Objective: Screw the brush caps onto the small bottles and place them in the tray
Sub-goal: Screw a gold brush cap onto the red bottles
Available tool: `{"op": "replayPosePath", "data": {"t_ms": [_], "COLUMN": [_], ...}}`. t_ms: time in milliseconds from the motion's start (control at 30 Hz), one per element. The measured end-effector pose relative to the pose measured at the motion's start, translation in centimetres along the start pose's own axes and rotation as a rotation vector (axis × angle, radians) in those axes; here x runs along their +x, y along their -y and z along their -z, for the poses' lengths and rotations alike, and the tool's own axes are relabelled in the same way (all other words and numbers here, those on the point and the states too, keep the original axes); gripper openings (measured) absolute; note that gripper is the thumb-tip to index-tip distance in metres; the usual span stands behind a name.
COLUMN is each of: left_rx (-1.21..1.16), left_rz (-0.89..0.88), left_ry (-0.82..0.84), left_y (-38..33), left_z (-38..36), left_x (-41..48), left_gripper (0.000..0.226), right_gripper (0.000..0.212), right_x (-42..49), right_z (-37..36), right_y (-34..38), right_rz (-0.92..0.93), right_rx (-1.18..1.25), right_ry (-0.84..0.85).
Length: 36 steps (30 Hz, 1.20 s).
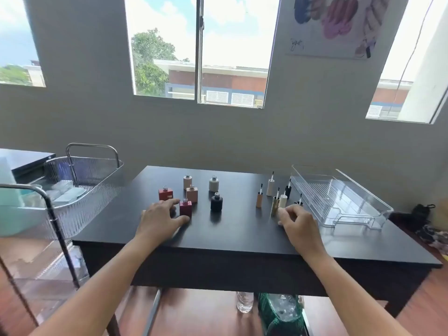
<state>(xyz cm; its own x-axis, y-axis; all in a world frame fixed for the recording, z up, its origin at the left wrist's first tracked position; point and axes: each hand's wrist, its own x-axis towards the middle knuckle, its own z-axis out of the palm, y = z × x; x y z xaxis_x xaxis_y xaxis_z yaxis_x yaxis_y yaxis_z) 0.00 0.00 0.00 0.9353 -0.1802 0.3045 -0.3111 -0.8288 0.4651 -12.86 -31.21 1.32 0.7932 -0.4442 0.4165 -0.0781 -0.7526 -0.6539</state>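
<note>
Several small open bottles stand on the black table (pixel 232 236): a red one (pixel 165 194), two beige ones (pixel 187 182) (pixel 192 194), a white one (pixel 213 184), a black one (pixel 216 202) and a dark red one (pixel 185 208). My left hand (pixel 161 218) has its thumb and forefinger on either side of the dark red bottle. To the right, brush caps stand brush-up: tan (pixel 259 199), white (pixel 270 186), gold (pixel 275 205), cream (pixel 282 200) and black (pixel 288 190). The curled fingers of my right hand (pixel 298 225) touch the bases of the gold and cream caps. A clear tray (pixel 363 215) lies at the right.
A clear-walled metal trolley (pixel 80 180) stands against the table's left side. A dark bag (pixel 423 213) sits beyond the right end. Under the table are a plastic water bottle (pixel 244 301) and a green mesh bag (pixel 278 314). The wall with windows is right behind the table.
</note>
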Motion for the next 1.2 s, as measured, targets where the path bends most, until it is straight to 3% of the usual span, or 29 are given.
{"op": "replayPosePath", "data": {"t_ms": [100,233,333,733,900,1200], "left_rx": [-0.07,-0.078,-0.074,-0.053,-0.063,-0.254], "left_rz": [0.032,0.052,0.06,0.044,0.043,0.037], "left_ry": [-0.032,-0.024,-0.026,-0.039,-0.042,-0.009], "left_y": [-0.2,-0.4,-0.4,-0.1,-0.5,-1.1], "left_z": [-0.2,-0.4,-0.4,-0.4,-0.1,0.7], "left_x": [0.6,1.2,1.3,1.5,1.1,-0.5], "left_gripper": [0.059,0.056,0.057,0.04,0.039,0.022], "right_gripper": [0.017,0.048,0.058,0.06,0.052,0.051], "right_x": [1.0,2.1,3.0,2.3,1.5,3.1], "right_z": [-0.5,-1.7,-2.4,-2.1,-1.3,-1.8], "right_y": [0.1,0.2,0.2,0.3,-0.1,0.5], "right_rz": [-0.077,-0.112,-0.154,-0.124,-0.114,-0.133], "right_rx": [0.088,0.046,0.002,-0.04,-0.07,-0.084], "right_ry": [-0.029,0.004,0.009,-0.011,-0.03,0.015]}}
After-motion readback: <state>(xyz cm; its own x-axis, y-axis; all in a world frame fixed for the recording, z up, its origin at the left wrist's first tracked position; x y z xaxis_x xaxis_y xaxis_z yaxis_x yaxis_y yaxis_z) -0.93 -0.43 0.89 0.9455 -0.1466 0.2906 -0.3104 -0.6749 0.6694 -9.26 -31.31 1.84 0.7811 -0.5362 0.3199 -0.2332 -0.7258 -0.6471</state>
